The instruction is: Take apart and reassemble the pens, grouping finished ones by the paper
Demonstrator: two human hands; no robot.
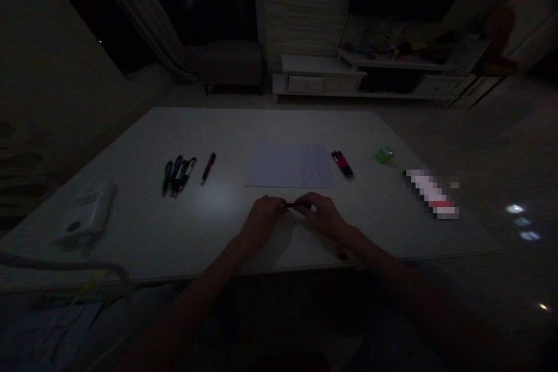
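Two-handed grip on a dark pen-like object (289,204), over a white table (192,226), near its front edge

From left to right: a white packet (89,209) near the table's left edge; a cluster of dark pens (175,176), close together; a dark purple pen (208,168), slightly apart from them; the left hand (264,212), with fingertips pinched on the left end of the object; beyond both hands, a sheet of paper (274,165) with dense writing on its right part; the right hand (323,214), pinched around the opposite end; red-and-black pens (343,164) beside the paper; a small green item (385,154); a long, pixelated object (431,193), details obscured, near the right edge
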